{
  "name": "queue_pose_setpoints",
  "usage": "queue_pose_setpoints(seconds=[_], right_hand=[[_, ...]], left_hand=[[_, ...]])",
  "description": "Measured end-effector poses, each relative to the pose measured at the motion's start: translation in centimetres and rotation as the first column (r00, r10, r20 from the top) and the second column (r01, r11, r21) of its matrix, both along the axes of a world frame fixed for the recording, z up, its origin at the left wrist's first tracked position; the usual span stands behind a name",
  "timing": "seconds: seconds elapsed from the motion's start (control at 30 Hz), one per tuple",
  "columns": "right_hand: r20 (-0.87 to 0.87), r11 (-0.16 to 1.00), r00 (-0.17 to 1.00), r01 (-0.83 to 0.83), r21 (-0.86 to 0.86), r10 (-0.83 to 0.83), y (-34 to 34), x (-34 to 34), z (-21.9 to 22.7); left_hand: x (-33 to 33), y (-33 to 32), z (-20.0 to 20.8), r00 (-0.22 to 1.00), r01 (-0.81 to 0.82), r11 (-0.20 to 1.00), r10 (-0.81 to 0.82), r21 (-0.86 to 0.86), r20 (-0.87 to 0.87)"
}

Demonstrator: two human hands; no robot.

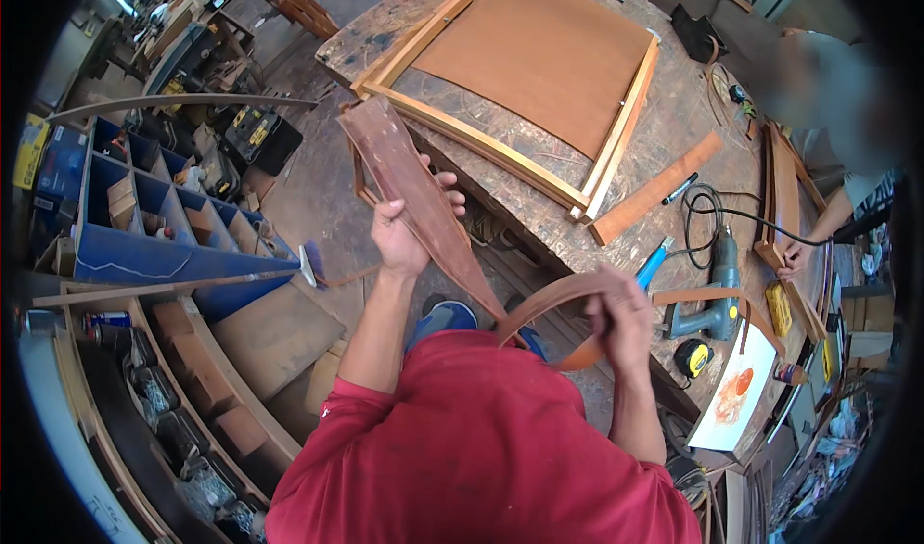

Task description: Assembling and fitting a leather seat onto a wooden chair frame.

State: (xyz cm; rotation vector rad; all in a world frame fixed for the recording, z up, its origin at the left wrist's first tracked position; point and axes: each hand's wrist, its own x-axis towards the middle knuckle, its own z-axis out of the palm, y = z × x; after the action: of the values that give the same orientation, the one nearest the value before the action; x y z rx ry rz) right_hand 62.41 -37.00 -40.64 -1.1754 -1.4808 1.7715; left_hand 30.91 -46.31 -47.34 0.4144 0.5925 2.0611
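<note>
A long reddish-brown leather strap runs slantwise before me, its broad end up and to the left. My left hand is closed around it, thumb on the near side and fingertips showing past the far edge. Close to my shirt the strap bends, then arches up to the right. There my right hand, slightly blurred, grips the arched part with curled fingers. A blue-handled cutter lies just beyond that hand at the bench edge. An orange-tan strip shows below the right hand; where it leads is partly hidden.
The workbench bears a wooden frame with a brown leather panel, a tan leather strip, a marker, a corded heat gun and a tape measure. A co-worker's hand touches wooden pieces. Blue compartment box stands left.
</note>
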Motion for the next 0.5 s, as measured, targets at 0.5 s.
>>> queue_pose_setpoints(seconds=[0.5], right_hand=[[-0.298, 0.947, 0.943, 0.221, 0.231, -0.148, -9.5, -12.3, 2.2]], left_hand=[[-3.3, -6.3, -2.0, 0.949, 0.012, 0.932, -0.124, -0.362, -0.290]])
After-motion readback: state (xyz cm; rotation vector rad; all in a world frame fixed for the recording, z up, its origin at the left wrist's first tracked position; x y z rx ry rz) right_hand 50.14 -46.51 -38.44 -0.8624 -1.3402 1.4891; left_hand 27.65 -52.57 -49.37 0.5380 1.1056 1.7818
